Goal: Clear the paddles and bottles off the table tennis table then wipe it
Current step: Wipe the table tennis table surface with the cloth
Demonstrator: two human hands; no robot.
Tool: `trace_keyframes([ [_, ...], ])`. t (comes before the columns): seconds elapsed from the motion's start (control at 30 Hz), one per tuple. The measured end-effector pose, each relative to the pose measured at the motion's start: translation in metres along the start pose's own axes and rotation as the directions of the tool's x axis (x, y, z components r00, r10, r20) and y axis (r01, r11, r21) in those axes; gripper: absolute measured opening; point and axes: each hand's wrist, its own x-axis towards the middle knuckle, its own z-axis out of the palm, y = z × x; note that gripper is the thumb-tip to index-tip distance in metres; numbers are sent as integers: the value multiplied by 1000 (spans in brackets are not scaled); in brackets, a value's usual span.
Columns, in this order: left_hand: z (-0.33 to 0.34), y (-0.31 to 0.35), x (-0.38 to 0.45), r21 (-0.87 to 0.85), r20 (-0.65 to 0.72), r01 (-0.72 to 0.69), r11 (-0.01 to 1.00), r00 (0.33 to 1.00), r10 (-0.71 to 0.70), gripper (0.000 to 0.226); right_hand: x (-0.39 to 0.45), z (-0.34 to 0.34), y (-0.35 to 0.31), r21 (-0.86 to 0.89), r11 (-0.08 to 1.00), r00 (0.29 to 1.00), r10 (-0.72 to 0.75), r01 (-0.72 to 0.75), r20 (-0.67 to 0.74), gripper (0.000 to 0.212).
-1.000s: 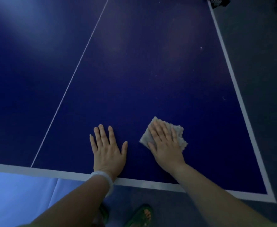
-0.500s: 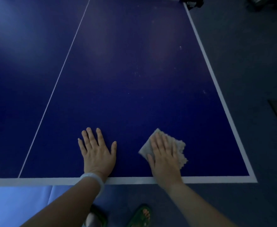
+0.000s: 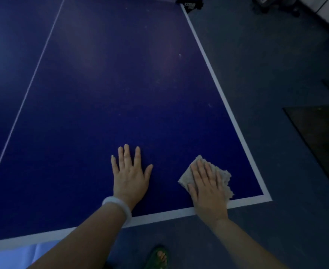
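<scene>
Desk (image 3: 120, 94) surface, dark blue with white border lines, fills most of the head view, and we take its near right corner as our landmark. We find a crumpled beige cloth (image 3: 222, 176) lying on the blue surface just inside that corner, its lower edge close to the white end line. Our right hand (image 3: 208, 189) lies flat on the cloth, fingers straight and together, pressing it down; the grip is not curled round it. Our left hand (image 3: 130, 176) rests palm down on the bare surface, well to the left of the corner, fingers spread. A pale bracelet (image 3: 119, 207) circles the left wrist. Below the corner, a green sandal (image 3: 157, 256) stands on the grey floor (image 3: 276, 74).
</scene>
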Motion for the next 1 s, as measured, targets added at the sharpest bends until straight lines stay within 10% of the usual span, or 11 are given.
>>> trace_keyframes([
  [0.53,12,16,9,28,-7,99,995,995,-99,79,125,-34,94,-8,911,891,404,-412,207,56],
  [0.73,10,19,9,31,-14,103,994,995,-103,80,49,-22,74,-80,994,991,84,-76,107,60],
  [1.0,12,17,9,41,-11,98,994,995,-98,79,24,-34,124,-112,959,942,279,-262,187,62],
])
